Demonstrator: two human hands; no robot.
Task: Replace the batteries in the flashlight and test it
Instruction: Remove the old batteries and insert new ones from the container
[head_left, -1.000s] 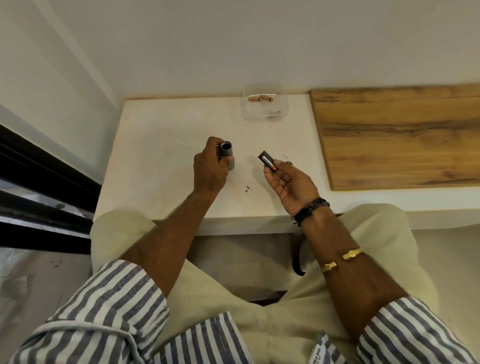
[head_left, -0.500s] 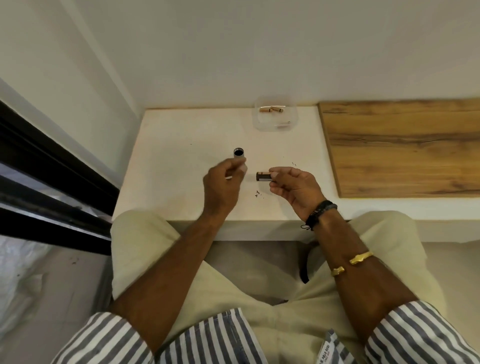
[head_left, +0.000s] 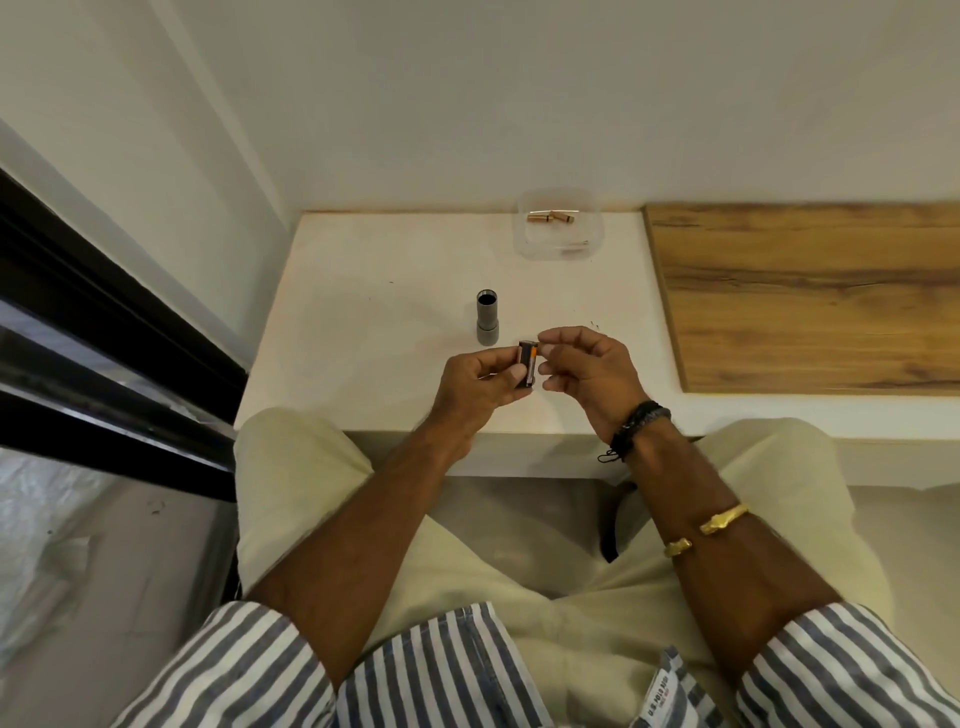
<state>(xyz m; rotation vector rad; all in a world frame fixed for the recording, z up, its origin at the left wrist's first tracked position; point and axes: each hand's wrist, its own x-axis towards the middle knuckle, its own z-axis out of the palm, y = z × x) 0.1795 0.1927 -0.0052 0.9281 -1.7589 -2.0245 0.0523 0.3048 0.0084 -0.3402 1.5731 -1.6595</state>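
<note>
A grey flashlight body (head_left: 487, 319) stands upright on the white table (head_left: 374, 291), its open end up and nothing touching it. Just in front of it I hold a black battery holder (head_left: 527, 365) with an orange-marked battery in it, above the table. My left hand (head_left: 475, 387) grips the holder's lower part between thumb and fingers. My right hand (head_left: 589, 369) pinches the holder's top end with thumb and forefinger. The flashlight's end cap is not visible.
A clear plastic container (head_left: 558, 248) with a few copper-coloured batteries (head_left: 550, 218) sits at the table's back edge. A wooden board (head_left: 810, 296) covers the surface to the right. A wall lies behind and a dark window frame (head_left: 104, 332) to the left.
My left hand set the flashlight body upright on the table and let go of it, then came over to the battery holder, which my right hand held alone before.
</note>
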